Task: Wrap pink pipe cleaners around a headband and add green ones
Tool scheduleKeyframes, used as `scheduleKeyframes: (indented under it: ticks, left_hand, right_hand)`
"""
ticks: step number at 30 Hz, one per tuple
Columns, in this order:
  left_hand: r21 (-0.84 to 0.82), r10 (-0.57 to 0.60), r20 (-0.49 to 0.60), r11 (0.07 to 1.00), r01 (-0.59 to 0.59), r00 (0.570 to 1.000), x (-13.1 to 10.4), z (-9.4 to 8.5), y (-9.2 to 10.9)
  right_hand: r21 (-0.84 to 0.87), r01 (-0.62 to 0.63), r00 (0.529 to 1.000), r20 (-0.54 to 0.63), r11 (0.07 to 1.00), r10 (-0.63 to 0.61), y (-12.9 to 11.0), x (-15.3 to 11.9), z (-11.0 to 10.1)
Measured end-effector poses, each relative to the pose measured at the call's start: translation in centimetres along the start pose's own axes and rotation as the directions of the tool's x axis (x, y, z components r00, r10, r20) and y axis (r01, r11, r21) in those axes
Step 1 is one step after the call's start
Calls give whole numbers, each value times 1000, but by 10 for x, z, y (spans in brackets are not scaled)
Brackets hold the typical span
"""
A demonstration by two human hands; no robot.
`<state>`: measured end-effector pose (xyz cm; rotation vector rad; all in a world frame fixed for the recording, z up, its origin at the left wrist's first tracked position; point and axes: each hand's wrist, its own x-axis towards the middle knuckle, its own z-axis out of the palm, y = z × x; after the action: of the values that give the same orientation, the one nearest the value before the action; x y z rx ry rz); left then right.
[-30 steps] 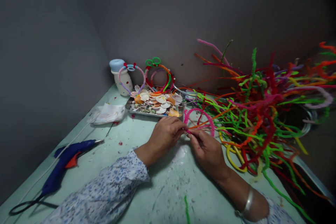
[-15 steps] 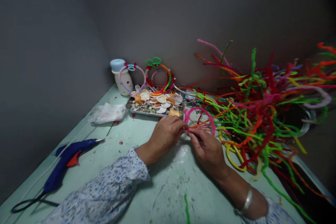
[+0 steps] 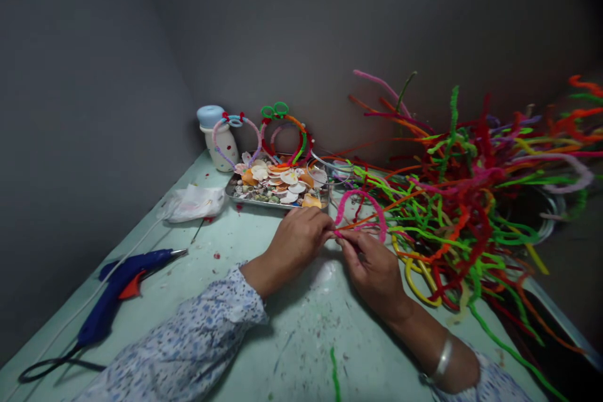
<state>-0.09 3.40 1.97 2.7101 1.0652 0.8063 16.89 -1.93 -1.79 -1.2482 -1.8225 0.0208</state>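
Note:
A bright pink fuzzy pipe cleaner [image 3: 362,193] arches up in a loop just beyond my fingers. My left hand [image 3: 304,239] pinches one end of it between thumb and fingertips. Close beside it, almost touching, my right hand [image 3: 372,264] pinches the same pink end, its other fingers curled. The exact spot between the fingertips is small and partly hidden. Behind my left hand lies a metal tray [image 3: 264,203] of shells and beads, with decorated hoops [image 3: 238,121] standing at its back.
A tangled heap of coloured pipe cleaners [image 3: 471,201] covers the right side. On the left lie a blue glue gun [image 3: 113,295] with its cord and a white plastic packet [image 3: 195,202]. A blue-lidded bottle [image 3: 220,141] stands at the back. One green piece [image 3: 335,374] lies near the front.
The pink loop's left side has shifted slightly to the right and tilted. Both hands keep nearly the same place and pinch.

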Motion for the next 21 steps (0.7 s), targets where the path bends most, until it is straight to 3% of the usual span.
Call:
scheduleKeyframes:
  ticks: [11,21]
  left_hand:
    - [-22,0,15,1000,0,1000,2,-4,-1]
    - [-7,-106,136,994,108,985,3,-15,10]
  right_hand:
    - [-15,2,1000,-21,1000,-2,3,-1,3]
    - [-40,78,996,-38,996,-80,2,-1,2]
